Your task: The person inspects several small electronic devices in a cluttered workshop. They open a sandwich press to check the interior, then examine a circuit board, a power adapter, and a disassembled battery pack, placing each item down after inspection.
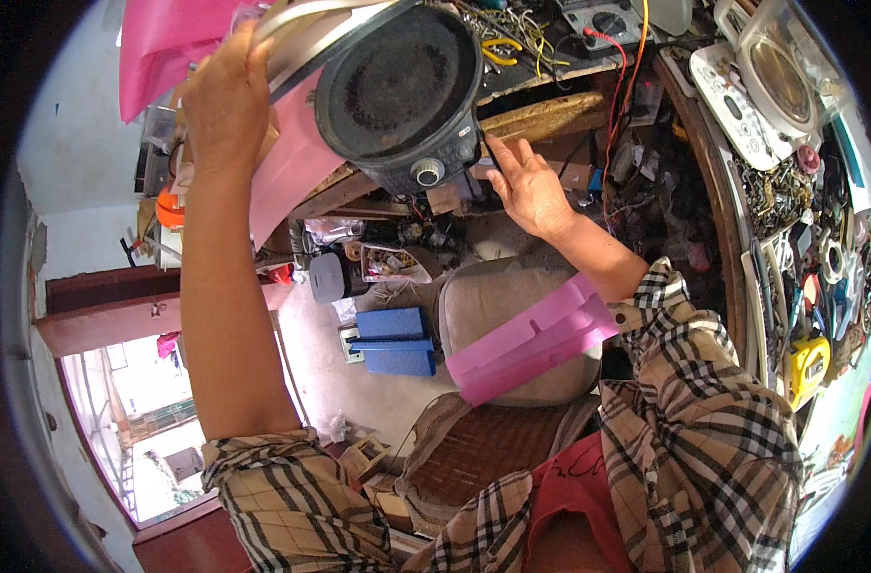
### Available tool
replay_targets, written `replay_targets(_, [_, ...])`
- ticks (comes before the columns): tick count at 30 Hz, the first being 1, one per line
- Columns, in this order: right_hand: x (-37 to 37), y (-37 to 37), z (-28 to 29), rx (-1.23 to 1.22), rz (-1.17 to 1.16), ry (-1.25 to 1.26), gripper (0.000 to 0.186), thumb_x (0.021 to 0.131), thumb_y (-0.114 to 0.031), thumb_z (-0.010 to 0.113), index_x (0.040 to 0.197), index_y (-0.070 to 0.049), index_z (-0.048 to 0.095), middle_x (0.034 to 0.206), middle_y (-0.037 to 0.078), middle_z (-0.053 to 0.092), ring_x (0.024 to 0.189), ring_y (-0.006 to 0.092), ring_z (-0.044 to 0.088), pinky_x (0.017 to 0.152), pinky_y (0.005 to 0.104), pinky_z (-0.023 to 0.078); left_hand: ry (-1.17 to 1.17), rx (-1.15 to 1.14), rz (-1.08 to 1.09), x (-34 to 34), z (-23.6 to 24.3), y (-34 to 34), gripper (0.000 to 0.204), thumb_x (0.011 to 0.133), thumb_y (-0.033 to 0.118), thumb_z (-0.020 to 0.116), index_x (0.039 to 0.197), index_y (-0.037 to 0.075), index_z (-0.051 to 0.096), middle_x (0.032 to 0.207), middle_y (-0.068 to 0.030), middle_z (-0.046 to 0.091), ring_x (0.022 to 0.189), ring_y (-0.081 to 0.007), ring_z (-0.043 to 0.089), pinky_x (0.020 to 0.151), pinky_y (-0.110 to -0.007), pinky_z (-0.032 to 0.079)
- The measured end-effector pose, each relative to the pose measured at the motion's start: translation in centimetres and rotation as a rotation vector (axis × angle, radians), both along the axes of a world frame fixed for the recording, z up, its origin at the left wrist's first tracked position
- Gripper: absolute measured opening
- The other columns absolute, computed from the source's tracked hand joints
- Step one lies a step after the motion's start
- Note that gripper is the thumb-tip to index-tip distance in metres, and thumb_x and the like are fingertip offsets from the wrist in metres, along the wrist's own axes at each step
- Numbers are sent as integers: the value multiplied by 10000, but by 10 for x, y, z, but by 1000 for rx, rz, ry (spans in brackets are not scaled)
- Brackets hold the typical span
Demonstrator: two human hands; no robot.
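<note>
A round black electric cooking pan [397, 81] with a worn, dark plate and a silver control knob [427, 172] on its side sits tilted toward me at the bench's near edge. My left hand [227, 105] is raised at its left, fingers closed round the rim of a pale, dark-edged lid [311, 38] that stands up beside the pan. Whether the lid is joined to the pan I cannot tell. At the pan's right side, my right hand [533, 191] has its fingers stretched out, the fingertips touching or very near the pan's dark wall.
Pink sheeting [292, 177] hangs by the pan. Yellow-handled pliers [499, 52], loose wires and a multimeter [603, 21] lie on the bench. A red lead [619, 105] hangs down. Tools and a yellow tape measure [808, 371] crowd the right. A chair [521, 306] is below.
</note>
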State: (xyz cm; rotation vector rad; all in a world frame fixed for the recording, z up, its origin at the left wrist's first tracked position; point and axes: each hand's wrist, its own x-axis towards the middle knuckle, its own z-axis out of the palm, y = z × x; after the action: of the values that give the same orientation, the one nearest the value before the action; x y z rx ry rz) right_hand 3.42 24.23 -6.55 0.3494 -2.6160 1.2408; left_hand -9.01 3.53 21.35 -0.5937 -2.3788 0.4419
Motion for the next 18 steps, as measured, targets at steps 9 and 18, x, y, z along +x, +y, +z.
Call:
replay_targets(9, [-10,-11,5,214,80,56,653,869,-279,580,1444,-172,289,973,131,534,862,298,569,754,390,467,-11,-14,-26,1,-1,-2,289,906,304,526,1111,129,631,868,-153,668,816,-330,644,723,-452,495])
replay_targets(18, [-10,-13,3,258,97,31,696,874,-281,572,1468,-175,225,985,131,538,882,290,577,759,393,471,18,-44,-8,1,-2,-2,293,907,305,520,1107,123,632,869,-152,670,811,-326,648,723,-447,496])
